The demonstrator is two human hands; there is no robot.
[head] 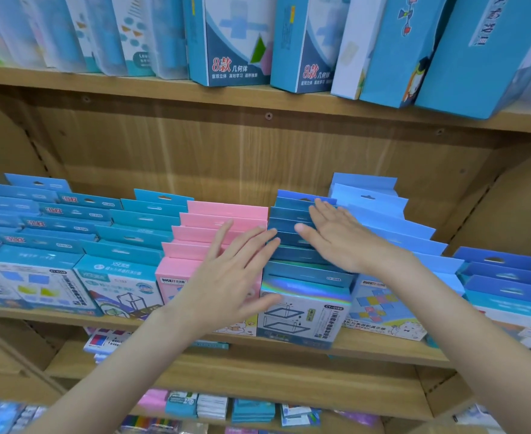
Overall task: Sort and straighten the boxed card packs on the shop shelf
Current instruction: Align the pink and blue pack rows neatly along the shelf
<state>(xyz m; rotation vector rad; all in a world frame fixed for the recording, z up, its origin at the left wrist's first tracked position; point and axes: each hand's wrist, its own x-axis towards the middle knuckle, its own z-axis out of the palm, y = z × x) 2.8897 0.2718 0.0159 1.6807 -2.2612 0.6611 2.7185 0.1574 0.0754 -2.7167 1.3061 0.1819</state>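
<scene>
Rows of boxed card packs stand front to back on the middle wooden shelf (367, 350). A row of dark teal packs (304, 305) with a shiny front runs between a pink row (223, 214) and a light blue row (392, 233). My left hand (229, 270) lies flat with straight fingers over the pink row, fingertips at the left side of the teal row. Over the teal row's right edge my right hand (336, 233) is held flat with straight fingers against the pack tops. Neither hand grips anything.
More blue packs fill the shelf at the left (38, 245) and far right (508, 277). Tall blue and white boxes (236, 42) stand on the shelf above. The lower shelf holds small mixed packs (211, 405).
</scene>
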